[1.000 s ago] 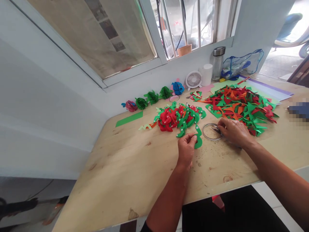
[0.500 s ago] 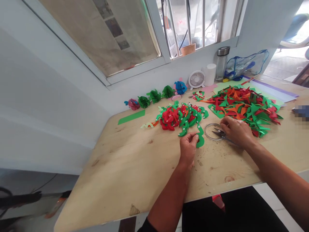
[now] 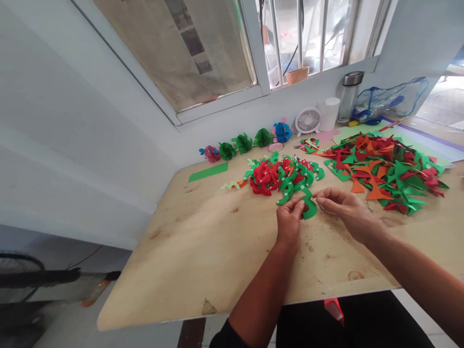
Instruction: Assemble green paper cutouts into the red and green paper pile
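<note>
My left hand is closed in a pinch on a curvy green paper cutout, held above the table. Close to the cutout's right edge is my right hand. Its thumb and index finger are pressed together, and whatever lies between them is too small to make out. Just beyond my left hand sits a heap of curved red and green cutouts, several with small white patches. The scissors and clear tape ring seen earlier do not show now; my right hand covers the spot where they were.
A big pile of red, orange and green paper scraps spreads at the right. Along the wall stand paper pompom shapes, a small white fan, a glass bottle and a clear pouch. A green strip lies back left.
My right hand has left the scissors and tape ring and come left to the green cutout. My left hand still pinches the cutout. The whole view has shifted slightly.
</note>
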Available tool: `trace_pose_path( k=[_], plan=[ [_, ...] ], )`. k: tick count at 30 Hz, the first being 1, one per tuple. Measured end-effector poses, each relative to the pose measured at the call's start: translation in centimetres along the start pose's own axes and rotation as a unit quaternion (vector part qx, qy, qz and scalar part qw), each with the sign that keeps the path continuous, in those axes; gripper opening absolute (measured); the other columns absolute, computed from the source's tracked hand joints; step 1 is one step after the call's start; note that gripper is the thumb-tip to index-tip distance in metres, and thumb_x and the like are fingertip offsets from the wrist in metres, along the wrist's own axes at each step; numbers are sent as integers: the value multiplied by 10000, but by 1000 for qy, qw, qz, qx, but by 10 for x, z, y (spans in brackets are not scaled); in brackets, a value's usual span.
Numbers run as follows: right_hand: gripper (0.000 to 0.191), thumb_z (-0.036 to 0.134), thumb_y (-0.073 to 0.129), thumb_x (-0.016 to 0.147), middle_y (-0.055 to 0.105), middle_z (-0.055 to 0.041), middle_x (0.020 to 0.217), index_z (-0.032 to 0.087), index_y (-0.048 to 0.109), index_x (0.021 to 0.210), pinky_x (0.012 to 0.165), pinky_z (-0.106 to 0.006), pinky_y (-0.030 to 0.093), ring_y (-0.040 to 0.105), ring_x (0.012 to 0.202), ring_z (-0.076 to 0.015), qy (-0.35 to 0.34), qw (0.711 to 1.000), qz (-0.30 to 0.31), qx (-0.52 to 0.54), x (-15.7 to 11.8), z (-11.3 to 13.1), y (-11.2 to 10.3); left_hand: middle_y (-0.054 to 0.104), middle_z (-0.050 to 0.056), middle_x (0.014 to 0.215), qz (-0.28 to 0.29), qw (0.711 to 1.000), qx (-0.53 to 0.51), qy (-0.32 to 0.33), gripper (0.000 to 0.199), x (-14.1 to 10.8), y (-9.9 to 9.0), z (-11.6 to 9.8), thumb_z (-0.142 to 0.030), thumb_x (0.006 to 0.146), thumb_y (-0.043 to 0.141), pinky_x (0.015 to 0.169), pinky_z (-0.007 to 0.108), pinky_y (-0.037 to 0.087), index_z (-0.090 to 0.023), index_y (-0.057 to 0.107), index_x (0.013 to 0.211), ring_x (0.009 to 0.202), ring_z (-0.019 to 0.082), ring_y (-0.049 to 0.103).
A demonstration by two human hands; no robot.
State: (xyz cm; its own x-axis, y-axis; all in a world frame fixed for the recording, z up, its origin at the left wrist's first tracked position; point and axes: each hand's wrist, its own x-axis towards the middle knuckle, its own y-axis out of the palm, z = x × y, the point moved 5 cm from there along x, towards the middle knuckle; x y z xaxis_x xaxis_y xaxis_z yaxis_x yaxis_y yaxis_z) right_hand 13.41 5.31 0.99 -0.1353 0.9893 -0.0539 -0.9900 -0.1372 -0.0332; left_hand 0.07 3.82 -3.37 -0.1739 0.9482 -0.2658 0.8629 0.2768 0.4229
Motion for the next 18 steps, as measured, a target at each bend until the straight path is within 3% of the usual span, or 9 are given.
trace_pose_path(
  k=[5,13,18],
  plan=[
    [359,495,738,612,627,-14,695,180,634,750,577,-242,416,538,633,-130,3,998,-25,56,1,-11,12,664,30,681,12,1000,-17,0,245,-1,1,0,-280,632,723,633,220,448,-155,740,843,627,96,579],
    [342,470,766,588,645,-17,664,179,654,726,567,-249,434,553,602,-134,-9,997,-29,66,1,-19,10,654,35,661,23,1000,-11,-10,223,-7,6,-3,-280,631,726,586,217,447,-132,718,798,593,98,574],
    [340,484,749,609,647,-17,650,178,647,717,559,-247,442,561,588,-132,-10,997,-39,60,0,-17,7,599,12,587,29,999,7,-17,231,-8,8,-2,-312,595,747,539,228,436,-121,639,666,530,94,545]
  ],
)
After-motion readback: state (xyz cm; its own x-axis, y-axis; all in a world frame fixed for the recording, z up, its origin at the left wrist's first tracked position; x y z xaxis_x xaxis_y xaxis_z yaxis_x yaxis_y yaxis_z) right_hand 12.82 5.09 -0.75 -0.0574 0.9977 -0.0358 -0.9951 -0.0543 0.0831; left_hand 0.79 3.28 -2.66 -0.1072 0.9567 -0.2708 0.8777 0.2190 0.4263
